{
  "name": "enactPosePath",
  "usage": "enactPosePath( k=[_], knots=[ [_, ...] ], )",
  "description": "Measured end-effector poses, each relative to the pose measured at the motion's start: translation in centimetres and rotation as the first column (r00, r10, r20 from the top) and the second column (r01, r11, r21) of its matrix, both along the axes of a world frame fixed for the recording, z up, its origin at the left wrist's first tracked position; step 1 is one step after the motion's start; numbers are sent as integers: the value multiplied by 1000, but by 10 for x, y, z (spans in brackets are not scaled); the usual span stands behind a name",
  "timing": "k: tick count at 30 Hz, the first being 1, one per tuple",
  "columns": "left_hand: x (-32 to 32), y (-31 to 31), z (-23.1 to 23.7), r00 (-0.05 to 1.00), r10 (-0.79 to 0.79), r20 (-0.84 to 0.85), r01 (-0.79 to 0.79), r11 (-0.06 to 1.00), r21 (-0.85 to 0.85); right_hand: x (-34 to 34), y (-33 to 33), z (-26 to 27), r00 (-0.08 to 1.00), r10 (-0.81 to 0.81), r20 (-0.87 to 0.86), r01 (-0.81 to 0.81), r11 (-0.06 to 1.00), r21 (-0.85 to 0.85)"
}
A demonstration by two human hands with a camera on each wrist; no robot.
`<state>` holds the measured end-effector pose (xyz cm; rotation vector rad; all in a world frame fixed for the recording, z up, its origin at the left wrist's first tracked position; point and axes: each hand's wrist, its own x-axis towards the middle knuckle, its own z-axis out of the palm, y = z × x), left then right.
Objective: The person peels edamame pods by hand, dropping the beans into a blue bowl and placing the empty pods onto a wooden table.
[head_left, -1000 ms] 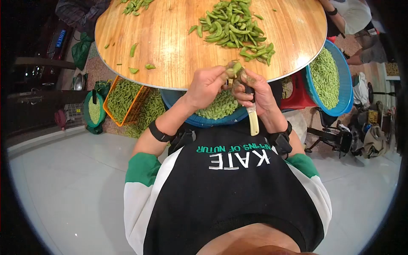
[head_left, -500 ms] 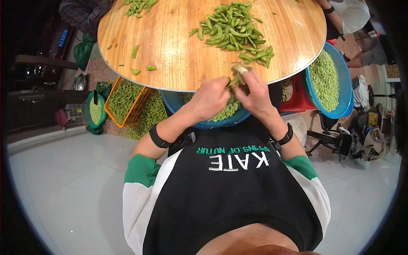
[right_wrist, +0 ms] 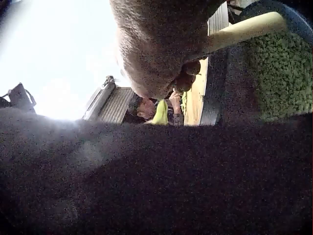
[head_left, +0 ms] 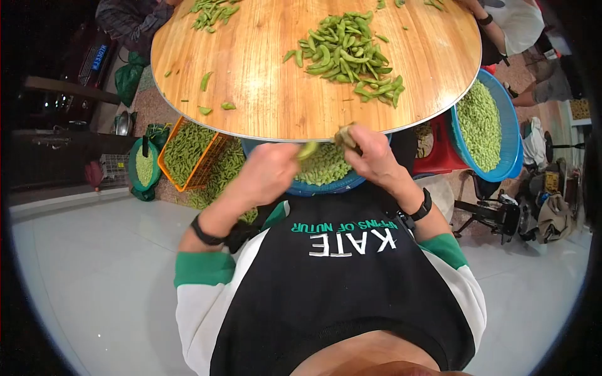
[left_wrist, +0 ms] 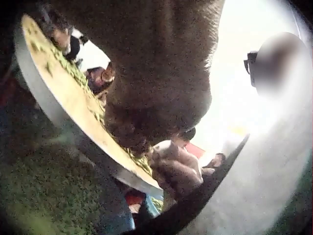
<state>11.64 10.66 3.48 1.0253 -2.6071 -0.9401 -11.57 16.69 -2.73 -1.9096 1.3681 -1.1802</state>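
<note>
My left hand [head_left: 269,170], blurred by motion, pinches a green soybean pod [head_left: 308,150] at its fingertips, over the left part of a blue basin [head_left: 332,187]. Shelled green beans [head_left: 321,166] fill that basin, just below the table edge. My right hand [head_left: 375,155] is over the basin's right side, its fingers curled, with tan coverings [head_left: 344,136] at the fingertips. From its grip a cream-handled tool [right_wrist: 247,32] sticks out in the right wrist view; the working end is hidden. A heap of pods [head_left: 348,50] lies on the round wooden table [head_left: 269,100].
Loose pods [head_left: 205,81] dot the table's left side. An orange crate [head_left: 168,164] of pods stands at the left, near a small green basin [head_left: 143,182]. At the right a large blue basin [head_left: 509,125] holds beans. Other people's arms [head_left: 495,34] reach the far edge.
My hands have come apart: the left moves left and toward me with the pod, while the right stays near the table edge. The tool's handle, plain a second ago in the head view, is now hidden there.
</note>
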Motion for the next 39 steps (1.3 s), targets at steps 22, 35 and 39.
enactPosePath(
  k=[22, 35, 39],
  knots=[
    [-66, -113, -43, 956, 270, -112, -288, 934, -209, -7, 7, 11, 594, -238, 768, -229, 865, 446],
    [-52, -42, -29, 816, 389, -427, 48, 691, 721, 12, -6, 21, 258, -226, 940, -503, 799, 330],
    [-55, -28, -23, 788, 395, -472, 19, 751, 660, 11, -4, 19, 261, -196, 945, -491, 816, 305]
  ],
)
